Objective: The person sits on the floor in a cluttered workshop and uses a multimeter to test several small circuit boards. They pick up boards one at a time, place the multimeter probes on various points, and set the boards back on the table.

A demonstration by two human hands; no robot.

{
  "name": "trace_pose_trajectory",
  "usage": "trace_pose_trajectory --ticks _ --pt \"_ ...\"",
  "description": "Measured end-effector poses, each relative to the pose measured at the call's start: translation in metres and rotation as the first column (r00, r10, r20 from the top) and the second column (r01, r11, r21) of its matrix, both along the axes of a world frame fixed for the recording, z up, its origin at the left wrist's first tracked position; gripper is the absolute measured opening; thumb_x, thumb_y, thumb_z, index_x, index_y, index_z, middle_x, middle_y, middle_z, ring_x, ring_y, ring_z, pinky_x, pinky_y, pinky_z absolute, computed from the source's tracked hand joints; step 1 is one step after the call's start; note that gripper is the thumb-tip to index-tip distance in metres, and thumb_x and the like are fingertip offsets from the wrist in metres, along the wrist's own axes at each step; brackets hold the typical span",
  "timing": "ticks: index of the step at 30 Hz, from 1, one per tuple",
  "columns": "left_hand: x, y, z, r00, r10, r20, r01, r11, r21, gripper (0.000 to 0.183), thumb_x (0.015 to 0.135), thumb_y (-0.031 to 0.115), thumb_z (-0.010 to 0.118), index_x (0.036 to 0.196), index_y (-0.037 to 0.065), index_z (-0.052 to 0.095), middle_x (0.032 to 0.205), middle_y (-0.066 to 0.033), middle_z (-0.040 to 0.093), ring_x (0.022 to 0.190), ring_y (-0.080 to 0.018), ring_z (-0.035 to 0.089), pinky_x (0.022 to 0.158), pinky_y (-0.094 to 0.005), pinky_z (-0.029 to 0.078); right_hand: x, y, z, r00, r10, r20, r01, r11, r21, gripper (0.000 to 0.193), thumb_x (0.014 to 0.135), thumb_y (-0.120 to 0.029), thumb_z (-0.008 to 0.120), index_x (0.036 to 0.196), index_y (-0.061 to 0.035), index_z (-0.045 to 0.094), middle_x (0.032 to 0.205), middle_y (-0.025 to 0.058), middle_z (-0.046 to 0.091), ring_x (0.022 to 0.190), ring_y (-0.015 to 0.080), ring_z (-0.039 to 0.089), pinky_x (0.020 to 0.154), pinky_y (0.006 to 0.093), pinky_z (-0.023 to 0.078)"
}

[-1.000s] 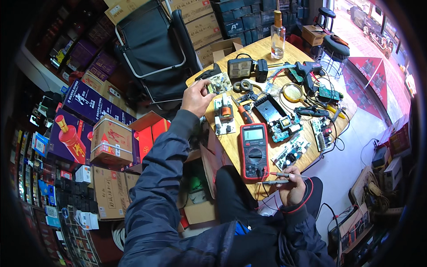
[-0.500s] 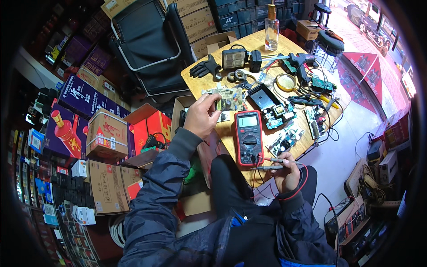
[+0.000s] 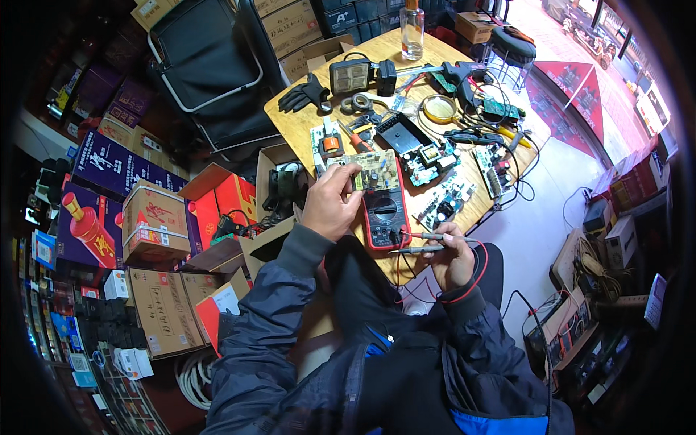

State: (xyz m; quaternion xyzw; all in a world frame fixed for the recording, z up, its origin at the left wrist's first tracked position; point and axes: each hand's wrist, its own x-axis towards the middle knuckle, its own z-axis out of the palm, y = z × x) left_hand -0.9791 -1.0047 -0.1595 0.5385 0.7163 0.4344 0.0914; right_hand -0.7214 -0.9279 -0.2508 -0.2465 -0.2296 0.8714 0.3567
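Pinched in my left hand (image 3: 332, 204) is the near left edge of a tan circuit board (image 3: 377, 172) with several small components on it. That board hangs over the far end of a red and black multimeter (image 3: 385, 220), hiding its screen; the dial still shows. My right hand (image 3: 451, 259) is closed on a pair of grey test probes (image 3: 419, 249), which lie roughly side by side and point left across the meter's near end. Red and black leads loop from the meter's sockets around my right hand. The probe tips touch nothing on the board.
Past the board lie an orange-handled screwdriver (image 3: 357, 139), another board with an orange transformer (image 3: 330, 143), and a black open case (image 3: 400, 133). More circuit boards (image 3: 444, 201) sit to the right. A glass bottle (image 3: 412, 35) stands at the far edge. Cardboard boxes (image 3: 156, 221) crowd the left.
My left hand has brought the circuit board nearer, over the multimeter's screen, uncovering the screwdriver and the transformer board. My right hand keeps both probes. The whole view has shifted.
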Motion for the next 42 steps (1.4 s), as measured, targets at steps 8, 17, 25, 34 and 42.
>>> trace_pose_trajectory --ticks 8,17,25,34,42 --pt "0.007 0.004 -0.010 1.000 0.001 -0.027 -0.001 1.000 0.002 0.037 0.082 -0.001 0.072 0.118 0.002 0.065 0.082 -0.0066 0.051 0.063 -0.0169 0.054 0.060 -0.0299 0.047 -0.002 -0.001 0.005 1.000 -0.003 0.004 0.003 1.000 0.008 0.017 0.091 -0.015 0.055 0.104 -0.0049 0.054 0.089 0.0086 0.059 0.078 0.0188 0.060 0.071 0.0328 0.054" --pt "0.011 0.003 -0.005 0.998 0.020 -0.052 -0.020 1.000 0.003 0.037 0.083 0.002 0.073 0.119 0.002 0.065 0.083 -0.0090 0.052 0.067 -0.0220 0.055 0.064 -0.0332 0.048 -0.001 -0.001 0.003 1.000 -0.009 -0.022 0.009 1.000 -0.001 0.018 0.092 -0.014 0.053 0.107 -0.0032 0.053 0.089 0.0108 0.060 0.076 0.0225 0.062 0.074 0.0347 0.056" --pt "0.014 0.005 -0.006 0.998 0.011 -0.057 -0.010 1.000 0.009 0.037 0.083 0.001 0.073 0.119 0.002 0.064 0.084 -0.0106 0.053 0.070 -0.0252 0.057 0.068 -0.0347 0.048 -0.001 -0.001 0.005 1.000 0.005 -0.005 -0.005 1.000 0.024 0.017 0.091 -0.015 0.054 0.104 -0.0044 0.054 0.089 0.0078 0.059 0.080 0.0173 0.060 0.072 0.0321 0.054" --pt "0.018 0.009 -0.007 0.990 -0.019 -0.143 0.028 0.997 0.067 0.040 0.083 -0.003 0.070 0.121 0.005 0.063 0.088 -0.0114 0.054 0.071 -0.0257 0.060 0.066 -0.0358 0.050 -0.001 0.000 0.003 1.000 -0.001 -0.014 0.001 1.000 0.005 0.017 0.092 -0.014 0.053 0.106 -0.0040 0.054 0.089 0.0092 0.060 0.079 0.0196 0.061 0.074 0.0334 0.055" --pt "0.021 0.007 -0.008 0.992 -0.030 -0.121 0.032 0.999 0.017 0.040 0.084 -0.002 0.066 0.123 0.009 0.062 0.095 -0.0143 0.057 0.085 -0.0361 0.064 0.075 -0.0441 0.052 -0.001 0.000 0.003 1.000 0.005 0.001 -0.005 1.000 0.018 0.016 0.092 -0.015 0.054 0.104 -0.0047 0.054 0.088 0.0079 0.059 0.080 0.0178 0.061 0.072 0.0330 0.054"
